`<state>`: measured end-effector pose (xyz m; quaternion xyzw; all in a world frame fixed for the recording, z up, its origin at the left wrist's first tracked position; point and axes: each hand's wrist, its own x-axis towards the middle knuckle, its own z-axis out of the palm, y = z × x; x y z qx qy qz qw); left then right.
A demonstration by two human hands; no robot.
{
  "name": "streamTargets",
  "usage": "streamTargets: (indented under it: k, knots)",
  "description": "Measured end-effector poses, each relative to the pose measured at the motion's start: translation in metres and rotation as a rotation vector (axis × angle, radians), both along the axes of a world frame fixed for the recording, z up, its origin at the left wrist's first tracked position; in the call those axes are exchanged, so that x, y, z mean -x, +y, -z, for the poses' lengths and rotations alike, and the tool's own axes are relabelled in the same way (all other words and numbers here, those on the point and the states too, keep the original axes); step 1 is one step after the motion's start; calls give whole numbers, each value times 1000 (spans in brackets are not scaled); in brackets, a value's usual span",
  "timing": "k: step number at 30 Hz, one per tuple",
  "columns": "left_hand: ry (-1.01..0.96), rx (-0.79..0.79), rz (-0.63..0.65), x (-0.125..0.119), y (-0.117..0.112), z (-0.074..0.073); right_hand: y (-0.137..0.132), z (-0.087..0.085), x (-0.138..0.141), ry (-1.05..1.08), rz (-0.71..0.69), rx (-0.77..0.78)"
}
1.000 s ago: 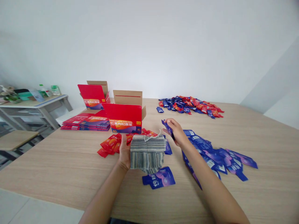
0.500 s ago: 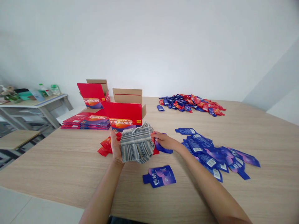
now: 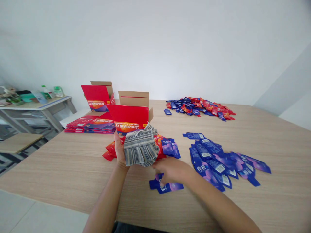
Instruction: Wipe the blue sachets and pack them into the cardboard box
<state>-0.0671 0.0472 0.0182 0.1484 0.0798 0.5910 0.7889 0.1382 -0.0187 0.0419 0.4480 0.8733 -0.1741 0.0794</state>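
Note:
My left hand (image 3: 120,152) is closed on a folded grey striped cloth (image 3: 140,148), held up over a small heap of red and blue pouches (image 3: 167,147) in front of an open red box (image 3: 131,118). My right hand (image 3: 171,171) is low over a single blue pouch (image 3: 165,187) lying on the wooden table (image 3: 73,161); the hand is blurred and covers the pouch's top, so its fingers cannot be read. A fan of blue pouches (image 3: 218,160) lies just to its right.
A second open red box (image 3: 98,95) and a stack of flat red cartons (image 3: 91,124) stand at the back left. A mixed pile of red and blue pouches (image 3: 199,108) lies at the far edge. A side table (image 3: 31,105) with bottles stands left.
My right hand set a blue pouch down on the heap by the cloth, then drew back toward me over the single blue pouch. My left hand lifted the cloth slightly toward the box.

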Motion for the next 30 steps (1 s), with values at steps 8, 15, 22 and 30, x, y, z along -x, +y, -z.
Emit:
streamTargets:
  k: [8,15,22,30]
  knots:
    - [25,34,70,0,3,10,-22,17,48,-237,24,-37]
    - [49,-29,149,-9,5,26,-11,-28,-1,154,-130,14]
    - [120,3,478,-37,-20,20,12,-51,-19,685,228,-173]
    - [53,4,541,-61,-36,19,39,-10,-9,588,528,-600]
